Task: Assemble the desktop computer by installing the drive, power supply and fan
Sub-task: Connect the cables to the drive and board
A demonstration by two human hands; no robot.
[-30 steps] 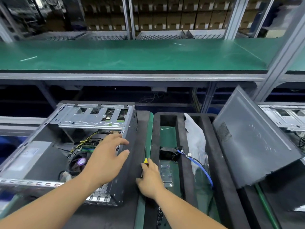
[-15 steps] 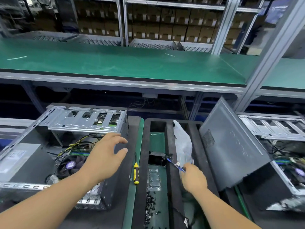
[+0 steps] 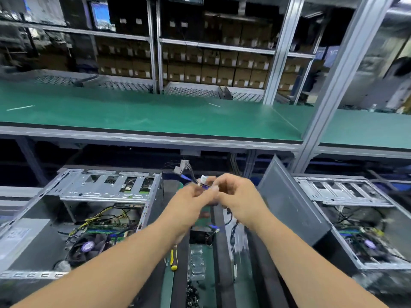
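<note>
While both hands grip it, cable bundle (image 3: 201,182) hangs raised between the two cases.
Left hand (image 3: 193,200) and right hand (image 3: 235,197) pinch the blue/black leads near the white connector, likely untangling before routing into the open case (image 3: 104,210) at left. Screwdriver (image 3: 173,256) lies on the surface below; drive not identifiable.

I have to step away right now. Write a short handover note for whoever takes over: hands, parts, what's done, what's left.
Left hand and right hand: both pinch the cable bundle in mid-air, above the tray.
Open case at left: power supply and fan already sit inside; whether they are fastened cannot be told.
Screwdriver lies between case and tray, screws in the tray.
Left: connect the cable; no drive visible in the bays.
</note>
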